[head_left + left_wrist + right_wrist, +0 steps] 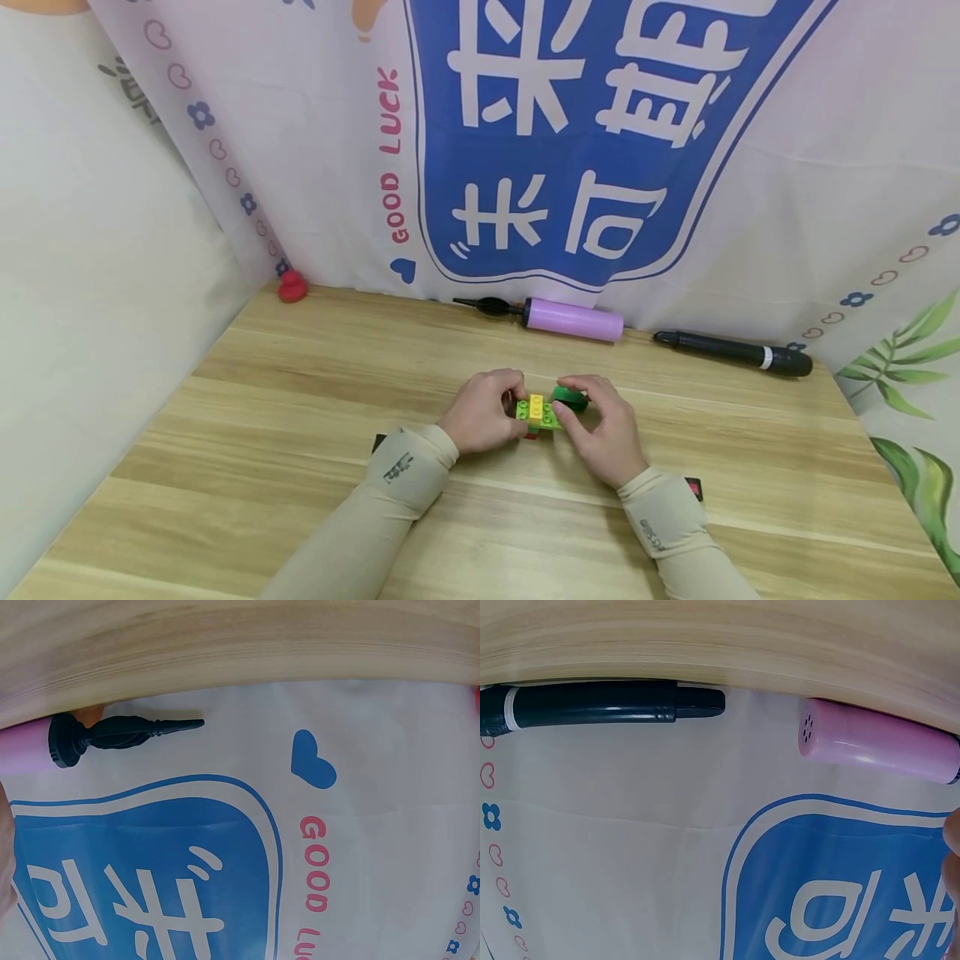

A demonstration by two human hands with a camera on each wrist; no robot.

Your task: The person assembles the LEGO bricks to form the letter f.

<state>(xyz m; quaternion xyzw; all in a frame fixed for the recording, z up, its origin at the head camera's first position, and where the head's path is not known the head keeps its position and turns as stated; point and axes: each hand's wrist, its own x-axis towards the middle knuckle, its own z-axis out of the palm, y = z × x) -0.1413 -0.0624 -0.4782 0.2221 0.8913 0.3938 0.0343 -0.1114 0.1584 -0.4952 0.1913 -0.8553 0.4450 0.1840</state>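
Note:
In the head view, my left hand (487, 412) grips a small toy-block build, thumb at the near side and fingers at the far side. The build has light green studded bricks (550, 416), a yellow brick (536, 408) on top and a bit of red underneath. To its right, my right hand (603, 429) holds a dark green block (572, 398) between thumb and fingers, with the thumb tip close to the light green studs. Whether the dark green block touches the build I cannot tell. Each wrist view catches only a sliver of hand at its edge.
Along the back of the wooden table (315, 367) lie a purple hand pump (573, 319) with a black nozzle and a black pen-shaped object (731, 353). A red rubbery thing (292, 287) sits at the back left corner. Behind hangs a printed cloth (322, 167).

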